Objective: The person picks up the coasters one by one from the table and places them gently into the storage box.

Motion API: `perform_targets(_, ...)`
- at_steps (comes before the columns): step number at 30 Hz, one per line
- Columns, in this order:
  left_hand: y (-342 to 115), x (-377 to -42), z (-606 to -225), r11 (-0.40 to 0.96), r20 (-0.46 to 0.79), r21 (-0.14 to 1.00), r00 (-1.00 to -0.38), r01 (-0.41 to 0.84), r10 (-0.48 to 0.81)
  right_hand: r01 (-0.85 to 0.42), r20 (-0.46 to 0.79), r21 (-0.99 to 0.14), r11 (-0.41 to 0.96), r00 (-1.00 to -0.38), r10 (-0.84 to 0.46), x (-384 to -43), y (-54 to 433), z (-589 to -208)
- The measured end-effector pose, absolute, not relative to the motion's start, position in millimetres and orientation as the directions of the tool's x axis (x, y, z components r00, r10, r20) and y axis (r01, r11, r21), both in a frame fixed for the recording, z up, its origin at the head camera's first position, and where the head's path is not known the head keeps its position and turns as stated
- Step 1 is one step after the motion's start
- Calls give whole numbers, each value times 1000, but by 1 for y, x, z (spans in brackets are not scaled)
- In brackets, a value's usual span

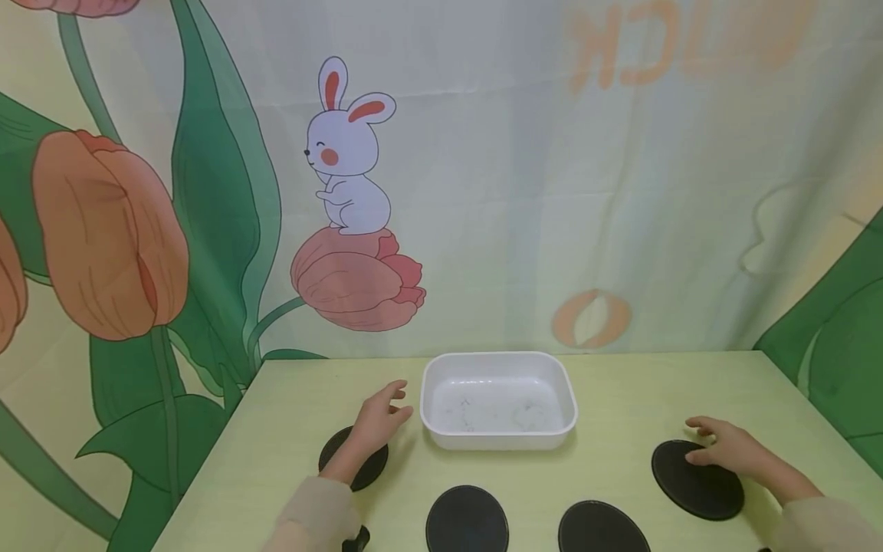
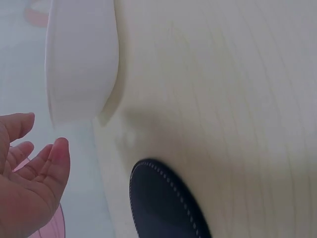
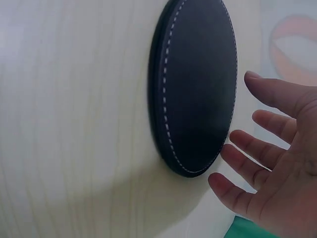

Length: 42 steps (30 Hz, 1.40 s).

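My left hand (image 1: 378, 420) hovers just left of a white rectangular basin (image 1: 498, 441), its fingers loosely bent and holding nothing. Partly covered by that arm is a black round coaster (image 1: 372, 469); white stitching runs along its edge in the left wrist view, where the same coaster (image 2: 163, 203) lies below the basin's end. On the far right, my right hand (image 1: 736, 448) is over another black coaster (image 1: 697, 487), fingers spread and thumb apart. In the right wrist view the fingers (image 3: 247, 161) are right by the stitched rim of this coaster (image 3: 200, 89), with nothing gripped.
Two more black coasters, one at front centre (image 1: 467, 525) and one to its right (image 1: 602, 530), lie on the pale wooden table (image 1: 524, 479). A small black object (image 1: 356, 540) shows beside the left sleeve. Behind the table hangs a printed cloth (image 1: 483, 192) with a rabbit and tulips.
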<state>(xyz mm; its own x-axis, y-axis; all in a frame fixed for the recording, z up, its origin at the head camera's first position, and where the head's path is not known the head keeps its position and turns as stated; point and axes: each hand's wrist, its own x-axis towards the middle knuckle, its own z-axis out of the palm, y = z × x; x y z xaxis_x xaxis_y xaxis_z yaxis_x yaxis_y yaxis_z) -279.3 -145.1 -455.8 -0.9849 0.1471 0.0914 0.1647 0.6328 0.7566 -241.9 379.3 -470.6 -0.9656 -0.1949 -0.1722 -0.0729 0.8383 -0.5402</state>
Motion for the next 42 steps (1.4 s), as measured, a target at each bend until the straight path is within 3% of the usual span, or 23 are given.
perform_targets(8,-131,-283,-468,478,27,876,-996,66,88,-27,-221,-559,829,-959,-180,-251,386,-479)
perform_targets(16,-122,-286,-472,389,-24,921,-998,1,58,63,-321,-602,796,-932,-169,-255,384,-482)
perform_targets(23,-120,-289,-475,314,-60,948,-997,-45,38,120,-335,-635,763,-933,-132,-253,379,-482)
perform_targets(30,-120,-291,-475,243,-101,966,-994,-87,48,168,-391,-558,813,-917,-79,-258,380,-484)
perform_targets(42,-120,-295,-476,196,-131,973,-990,-119,50,171,-422,-556,813,-901,-99,-259,382,-484)
